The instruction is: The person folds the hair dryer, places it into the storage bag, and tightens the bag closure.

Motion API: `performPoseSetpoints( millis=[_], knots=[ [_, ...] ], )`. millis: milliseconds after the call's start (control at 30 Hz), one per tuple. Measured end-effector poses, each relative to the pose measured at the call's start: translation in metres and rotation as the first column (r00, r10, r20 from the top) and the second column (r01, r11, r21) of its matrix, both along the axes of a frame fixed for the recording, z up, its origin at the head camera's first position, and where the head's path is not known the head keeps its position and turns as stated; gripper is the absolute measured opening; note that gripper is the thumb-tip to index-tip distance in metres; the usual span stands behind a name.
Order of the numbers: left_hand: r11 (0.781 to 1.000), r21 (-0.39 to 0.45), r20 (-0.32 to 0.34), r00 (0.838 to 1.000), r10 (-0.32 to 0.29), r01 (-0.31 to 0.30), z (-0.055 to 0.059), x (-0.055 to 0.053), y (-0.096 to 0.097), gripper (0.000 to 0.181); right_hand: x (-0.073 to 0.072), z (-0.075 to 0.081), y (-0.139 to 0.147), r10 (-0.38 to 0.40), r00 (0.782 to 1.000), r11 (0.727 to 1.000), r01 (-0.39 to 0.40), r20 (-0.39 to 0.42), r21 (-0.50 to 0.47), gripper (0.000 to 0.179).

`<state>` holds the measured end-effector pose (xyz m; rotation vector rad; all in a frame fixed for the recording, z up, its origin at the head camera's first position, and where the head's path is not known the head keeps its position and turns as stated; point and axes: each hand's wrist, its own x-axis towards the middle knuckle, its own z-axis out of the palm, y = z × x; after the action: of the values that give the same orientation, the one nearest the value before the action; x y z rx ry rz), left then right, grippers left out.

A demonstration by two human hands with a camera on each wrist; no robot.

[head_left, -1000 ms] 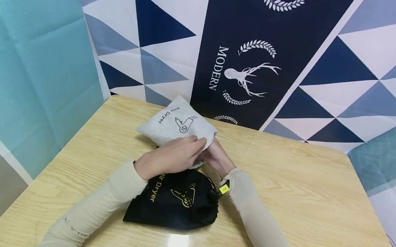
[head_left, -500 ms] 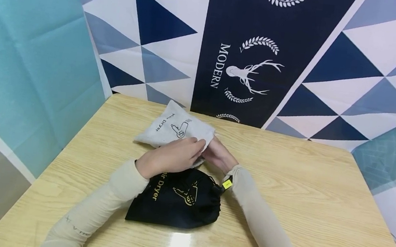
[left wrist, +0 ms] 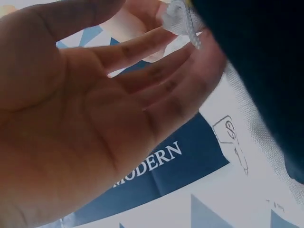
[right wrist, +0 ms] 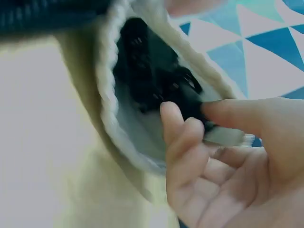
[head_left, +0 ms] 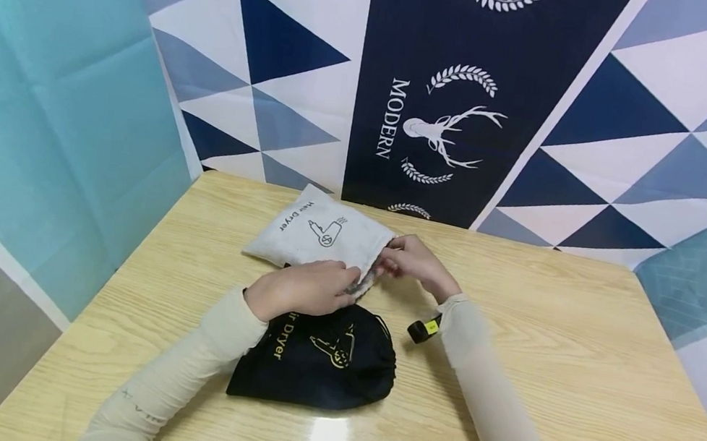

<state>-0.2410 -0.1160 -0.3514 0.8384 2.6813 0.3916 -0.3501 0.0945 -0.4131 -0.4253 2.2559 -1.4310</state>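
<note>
A pale grey drawstring bag [head_left: 346, 230] printed "Hair Dryer" lies near the back of the table, its mouth facing right. At the lower side of that mouth, my left hand [head_left: 303, 289] grips the cloth rim; a cord end [left wrist: 192, 28] shows by its fingertips in the left wrist view. My right hand [head_left: 417, 263] reaches into the mouth from the right. Inside, a black object [right wrist: 142, 61] with a narrow, lumpy shape is visible, and the right thumb and forefinger pinch part of it. Its full form is hidden by the bag.
A black drawstring bag [head_left: 309, 379] with gold "Hair Dryer" print lies in front, partly under the left wrist. The wooden table [head_left: 541, 358] meets a patterned backdrop [head_left: 295, 39] behind. A black wrist device [head_left: 422, 330] hangs at the right wrist.
My right hand has moved from beneath the grey bag to the right side of its mouth, fingers now inside. The grey bag has settled flatter, and its mouth shows more; the left hand keeps its grip.
</note>
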Motion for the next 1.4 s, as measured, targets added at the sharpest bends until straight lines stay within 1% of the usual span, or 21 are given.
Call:
performPoseSetpoints(
  millis=[67,133,200,267,300,367,433,533,600,667,733,800,867,933,1000,1067,1133,1200,1300,1333,1400],
  knots=[
    [1.000,-0.017,-0.059,0.998,0.017,-0.018,0.001,0.000,-0.002,0.023,-0.001,0.004,0.005,-0.044,0.998,0.998,0.046,-0.050,0.041,0.019],
    [0.998,-0.038,-0.109,0.993,0.042,-0.046,0.002,0.000,-0.005,0.025,-0.003,0.003,0.009,-0.085,0.994,0.995,0.087,-0.065,0.038,0.024],
    [0.995,-0.064,-0.126,0.990,0.066,-0.074,0.002,0.001,-0.008,0.029,-0.005,-0.003,0.011,-0.088,0.996,0.996,0.088,-0.024,0.017,0.040],
    [0.993,-0.076,-0.105,0.991,0.082,-0.090,0.002,0.003,-0.012,0.031,-0.008,-0.010,0.014,-0.073,0.997,0.997,0.073,0.016,0.008,0.054],
    [0.993,-0.074,-0.095,0.992,0.086,-0.093,0.001,0.004,-0.013,0.031,-0.009,-0.014,0.015,-0.068,0.997,0.998,0.068,0.029,0.005,0.058],
    [0.994,-0.060,-0.087,0.992,0.087,-0.092,-0.001,0.005,-0.016,0.030,-0.013,-0.018,0.017,-0.072,0.997,0.997,0.072,0.039,0.005,0.061],
    [0.996,-0.041,-0.100,0.992,0.072,-0.076,-0.004,0.005,-0.018,0.025,-0.016,-0.021,0.020,-0.098,0.995,0.995,0.098,0.030,-0.013,0.062],
    [0.999,-0.015,-0.154,0.987,0.044,-0.047,-0.010,0.003,-0.015,0.018,-0.020,-0.025,0.027,-0.099,0.994,0.992,0.102,0.041,-0.069,0.066],
    [0.999,-0.019,-0.196,0.980,0.023,-0.027,-0.013,0.000,-0.012,0.016,-0.021,-0.028,0.030,-0.067,0.995,0.990,0.075,0.073,-0.123,0.061],
    [0.999,-0.032,-0.229,0.973,-0.001,-0.006,-0.015,-0.004,-0.006,0.017,-0.021,-0.033,0.032,-0.032,0.990,0.980,0.058,0.137,-0.190,0.048],
    [0.998,-0.068,-0.244,0.970,-0.020,0.004,-0.017,-0.008,0.001,0.019,-0.021,-0.040,0.031,-0.008,0.980,0.960,0.063,0.198,-0.271,0.029],
    [0.994,-0.113,-0.247,0.969,-0.032,0.004,-0.018,-0.010,0.007,0.022,-0.021,-0.046,0.029,0.005,0.969,0.934,0.083,0.246,-0.348,0.017],
    [0.987,-0.161,-0.244,0.969,-0.030,-0.010,-0.019,-0.012,0.013,0.025,-0.022,-0.051,0.026,0.010,0.965,0.910,0.100,0.263,-0.402,0.013],
    [0.976,-0.215,-0.249,0.968,-0.020,-0.035,-0.021,-0.014,0.019,0.027,-0.023,-0.055,0.023,0.017,0.967,0.898,0.097,0.254,-0.429,0.013],
    [0.964,-0.260,-0.264,0.965,-0.009,-0.062,-0.022,-0.015,0.024,0.025,-0.024,-0.056,0.021,0.019,0.969,0.897,0.092,0.245,-0.432,0.014],
    [0.951,-0.299,-0.282,0.959,-0.006,-0.082,-0.023,-0.016,0.028,0.022,-0.024,-0.056,0.020,0.023,0.972,0.903,0.081,0.236,-0.423,0.017],
    [0.937,-0.340,-0.303,0.952,-0.030,-0.078,-0.025,-0.016,0.031,0.018,-0.024,-0.056,0.020,0.029,0.974,0.911,0.068,0.227,-0.408,0.020],
    [0.929,-0.367,-0.320,0.945,-0.068,-0.057,-0.026,-0.016,0.032,0.016,-0.023,-0.054,0.022,0.037,0.974,0.915,0.057,0.224,-0.399,0.022],
    [0.931,-0.365,-0.344,0.932,-0.114,-0.021,-0.029,-0.015,0.030,0.014,-0.022,-0.053,0.025,0.052,0.972,0.918,0.043,0.228,-0.394,0.023],
    [0.936,-0.352,-0.352,0.928,-0.122,-0.011,-0.030,-0.015,0.029,0.014,-0.022,-0.053,0.027,0.055,0.972,0.922,0.038,0.229,-0.386,0.024],
    [0.953,-0.302,-0.360,0.925,-0.124,0.010,-0.031,-0.015,0.026,0.013,-0.021,-0.052,0.031,0.057,0.973,0.930,0.030,0.225,-0.365,0.025]
  ],
)
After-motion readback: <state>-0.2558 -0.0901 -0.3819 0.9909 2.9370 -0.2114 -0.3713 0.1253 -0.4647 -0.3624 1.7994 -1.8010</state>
